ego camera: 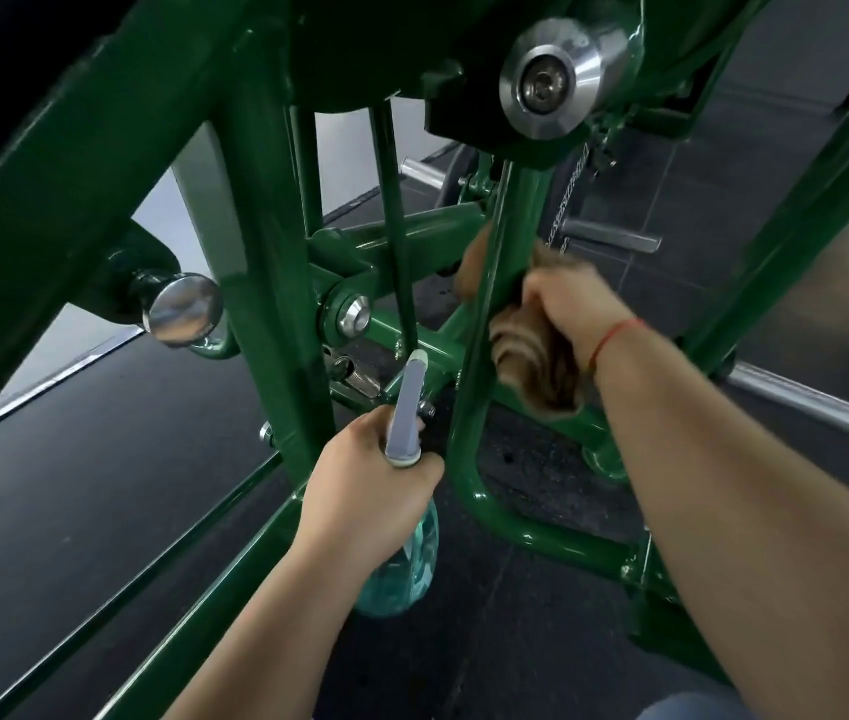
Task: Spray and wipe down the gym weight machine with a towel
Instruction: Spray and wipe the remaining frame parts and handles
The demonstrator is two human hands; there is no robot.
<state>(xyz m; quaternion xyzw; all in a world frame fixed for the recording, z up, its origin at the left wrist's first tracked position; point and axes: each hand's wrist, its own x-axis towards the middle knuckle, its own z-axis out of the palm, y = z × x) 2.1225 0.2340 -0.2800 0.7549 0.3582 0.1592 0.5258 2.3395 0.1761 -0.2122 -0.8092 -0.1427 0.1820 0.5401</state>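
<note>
mid-wipe, plenty of frame left | your right hand clamps the towel on the green bar | left hand wrapped round the spray bottle

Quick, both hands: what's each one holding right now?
Left hand: closed on the spray bottle, at its neck.
Right hand: closed on the towel, held against a green frame tube.

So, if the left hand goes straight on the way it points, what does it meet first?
Probably the thin green rod, just past the nozzle of the spray bottle in the left hand; depth is unclear.
</note>
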